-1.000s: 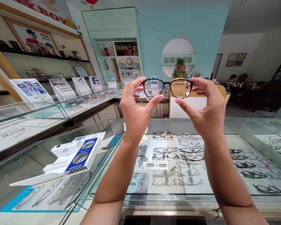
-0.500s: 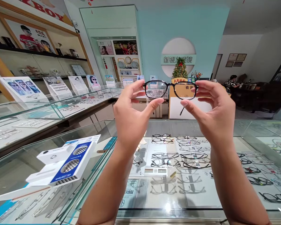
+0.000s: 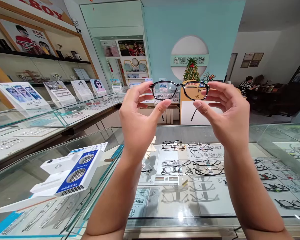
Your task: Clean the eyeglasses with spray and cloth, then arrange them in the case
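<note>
A pair of black-framed eyeglasses [image 3: 180, 85] is held up in front of me, above the glass counter. My left hand [image 3: 141, 105] pinches its left end between thumb and fingers. At the opposite end my right hand [image 3: 226, 106] grips the frame the same way. The lenses are clear, and both temple tips hang below the frame, pointing away from me. Beneath my hands, rows of eyeglasses [image 3: 176, 163] lie inside the display case [image 3: 180, 200].
A white and blue box-like display stand [image 3: 77, 171] rests on the glass at left. Further back, a long glass counter [image 3: 90, 103] carries several upright cards [image 3: 22, 95]. A potted plant [image 3: 191, 70] stands by a wooden-coloured desk [image 3: 190, 110]. A person [image 3: 247, 86] sits far right.
The eyeglasses and both hands have risen slightly in view and shifted a little left. The frame has tilted, so both temple tips now show below it. Both hands keep their grip.
</note>
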The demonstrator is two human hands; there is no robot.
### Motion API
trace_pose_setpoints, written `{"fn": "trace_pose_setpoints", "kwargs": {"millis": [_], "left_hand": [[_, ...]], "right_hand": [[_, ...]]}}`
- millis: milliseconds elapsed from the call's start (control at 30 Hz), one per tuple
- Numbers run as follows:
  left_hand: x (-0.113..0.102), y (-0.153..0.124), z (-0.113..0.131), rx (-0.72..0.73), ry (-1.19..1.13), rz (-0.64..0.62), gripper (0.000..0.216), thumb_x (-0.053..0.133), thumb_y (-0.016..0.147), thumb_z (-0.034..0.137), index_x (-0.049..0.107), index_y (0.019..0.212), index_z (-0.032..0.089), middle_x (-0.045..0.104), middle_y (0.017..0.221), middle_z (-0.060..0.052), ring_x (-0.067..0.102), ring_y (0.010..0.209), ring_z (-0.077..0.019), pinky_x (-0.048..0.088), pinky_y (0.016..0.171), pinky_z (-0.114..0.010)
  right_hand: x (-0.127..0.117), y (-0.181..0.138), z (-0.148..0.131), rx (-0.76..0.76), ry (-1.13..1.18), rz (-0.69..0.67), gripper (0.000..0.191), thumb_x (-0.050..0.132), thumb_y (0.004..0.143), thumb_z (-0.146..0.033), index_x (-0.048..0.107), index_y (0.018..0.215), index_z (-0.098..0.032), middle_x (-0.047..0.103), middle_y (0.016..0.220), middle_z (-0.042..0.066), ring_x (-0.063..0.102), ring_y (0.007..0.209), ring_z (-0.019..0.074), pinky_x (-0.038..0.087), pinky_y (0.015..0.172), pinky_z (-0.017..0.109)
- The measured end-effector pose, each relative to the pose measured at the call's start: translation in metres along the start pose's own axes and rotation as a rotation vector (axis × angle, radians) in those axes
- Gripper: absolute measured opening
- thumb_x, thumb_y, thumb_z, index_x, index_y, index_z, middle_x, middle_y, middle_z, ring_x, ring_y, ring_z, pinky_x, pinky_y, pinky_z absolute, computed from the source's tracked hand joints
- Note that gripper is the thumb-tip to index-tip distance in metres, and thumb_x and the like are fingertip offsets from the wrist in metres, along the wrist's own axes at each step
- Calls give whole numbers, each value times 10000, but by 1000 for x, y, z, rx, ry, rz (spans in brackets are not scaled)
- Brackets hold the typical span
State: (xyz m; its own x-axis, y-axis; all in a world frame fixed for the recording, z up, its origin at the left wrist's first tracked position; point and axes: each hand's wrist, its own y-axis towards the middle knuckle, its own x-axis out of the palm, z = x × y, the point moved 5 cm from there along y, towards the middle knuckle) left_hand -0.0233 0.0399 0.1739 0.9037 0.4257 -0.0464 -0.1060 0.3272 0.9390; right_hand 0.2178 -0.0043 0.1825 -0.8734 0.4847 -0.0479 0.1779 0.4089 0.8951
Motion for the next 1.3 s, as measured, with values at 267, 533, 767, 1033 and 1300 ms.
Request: {"fn": "trace_pose_setpoints", "kwargs": {"millis": [267,533,767,1033,1300], "left_hand": [[0,-2,4,44,66,45,590,816,936,695,708,1365,305,767,1299,-88,779,1121,-282,642,932,-438],[-3,-2,12,47,69,74,564,832,917,701,741,1302,299,760,1221,-68,770,1073,-280,611,1000,-475],[-4,-2,16,75,89,87,551,821,918,713,737,1288,314,764,1194,-61,758,1062,-282,614,988,-484],[-6,-3,23,99,122,95,504,842,908,681,733,1279,358,761,1182,-54,745,1146,-316,620,1007,-509],[-7,-4,24,79,96,82,507,863,888,674,730,1268,367,752,1186,-51,731,1155,-330,600,1046,-543]], "right_hand": [[-3,-1,2,-38,-226,-3,512,864,929,-570,787,1337,-272,835,1304,113,816,1104,317,673,986,574],[-1,-2,2,-93,-312,-64,518,767,995,-624,786,1389,-288,831,1284,125,798,1109,320,639,1018,578],[0,-4,-3,-108,-348,-72,515,753,1003,-596,780,1401,-270,829,1279,124,786,1110,311,629,1032,553],[3,-4,-5,-111,-392,-111,458,697,1019,-633,813,1296,-288,837,1128,96,782,1041,316,633,1008,573],[3,-5,-6,-96,-400,-132,472,683,1018,-664,813,1242,-269,826,1086,101,775,1019,325,628,1004,570]]}}
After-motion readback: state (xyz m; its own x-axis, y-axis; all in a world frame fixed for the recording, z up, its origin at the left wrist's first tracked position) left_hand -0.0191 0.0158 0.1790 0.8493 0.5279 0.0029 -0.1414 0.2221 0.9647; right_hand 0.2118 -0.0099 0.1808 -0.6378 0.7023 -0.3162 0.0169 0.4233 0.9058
